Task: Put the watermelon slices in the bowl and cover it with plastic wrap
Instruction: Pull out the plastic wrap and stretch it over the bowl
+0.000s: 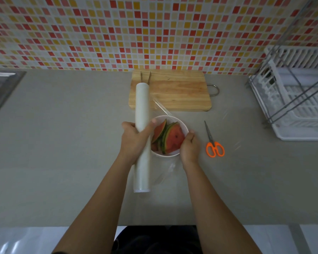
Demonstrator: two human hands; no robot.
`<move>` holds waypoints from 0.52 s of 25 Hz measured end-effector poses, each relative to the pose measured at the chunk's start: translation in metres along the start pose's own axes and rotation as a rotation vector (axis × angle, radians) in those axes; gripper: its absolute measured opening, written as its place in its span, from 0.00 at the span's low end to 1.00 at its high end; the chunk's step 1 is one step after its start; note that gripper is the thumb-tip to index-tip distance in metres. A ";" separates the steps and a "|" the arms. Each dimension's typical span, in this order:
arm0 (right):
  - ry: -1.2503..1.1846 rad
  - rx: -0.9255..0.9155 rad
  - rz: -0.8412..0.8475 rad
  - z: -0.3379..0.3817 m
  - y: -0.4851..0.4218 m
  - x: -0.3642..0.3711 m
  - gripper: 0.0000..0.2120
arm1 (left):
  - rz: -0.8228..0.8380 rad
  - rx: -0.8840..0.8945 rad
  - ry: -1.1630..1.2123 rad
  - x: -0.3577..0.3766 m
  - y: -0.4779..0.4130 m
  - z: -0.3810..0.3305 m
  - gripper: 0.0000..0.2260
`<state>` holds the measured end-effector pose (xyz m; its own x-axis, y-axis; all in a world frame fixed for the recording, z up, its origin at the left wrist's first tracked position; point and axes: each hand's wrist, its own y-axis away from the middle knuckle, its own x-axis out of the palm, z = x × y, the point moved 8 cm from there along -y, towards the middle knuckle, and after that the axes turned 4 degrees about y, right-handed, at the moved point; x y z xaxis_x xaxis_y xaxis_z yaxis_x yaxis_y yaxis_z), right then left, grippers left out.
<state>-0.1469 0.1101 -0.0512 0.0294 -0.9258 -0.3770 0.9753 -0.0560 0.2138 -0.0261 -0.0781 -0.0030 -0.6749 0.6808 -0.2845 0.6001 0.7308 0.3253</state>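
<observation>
On the grey countertop (62, 143), one round white bowl (184, 126) of several red, green-rinded watermelon slices (170, 137) was gripped by the right hand (189, 148), fingers curled on its rim; one long white plastic-wrap roll (141, 110) was clasped by the left hand (136, 140).

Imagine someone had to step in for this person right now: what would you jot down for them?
Left hand: gripping the plastic wrap roll, held lengthwise along the bowl's left side.
Right hand: on the bowl's right rim, seemingly pinning the film there.
Bowl: white, on the counter in front of the empty cutting board; watermelon slices are already inside.
Scissors: lying untouched right of the bowl.
Done: fruit loaded, clear film partly drawn out around the bowl.
Left: stretch the film fully across, probably cut it free, press the edges down.
</observation>
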 end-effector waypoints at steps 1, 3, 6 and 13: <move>0.008 -0.009 -0.005 0.000 0.000 0.000 0.22 | -0.017 0.005 -0.007 -0.003 -0.001 0.001 0.25; 0.021 -0.024 -0.007 -0.001 -0.001 0.000 0.22 | -0.035 -0.001 -0.026 -0.012 -0.007 0.004 0.21; 0.021 -0.021 -0.025 -0.002 -0.002 0.000 0.22 | 0.040 -0.054 0.043 -0.018 -0.014 0.012 0.20; -0.135 0.256 0.228 -0.020 -0.016 0.016 0.24 | 0.121 -0.128 0.107 -0.011 -0.016 0.026 0.21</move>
<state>-0.1575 0.1037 -0.0786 0.1940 -0.9654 -0.1745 0.8602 0.0819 0.5034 -0.0172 -0.0955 -0.0285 -0.6470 0.7494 -0.1408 0.6251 0.6271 0.4648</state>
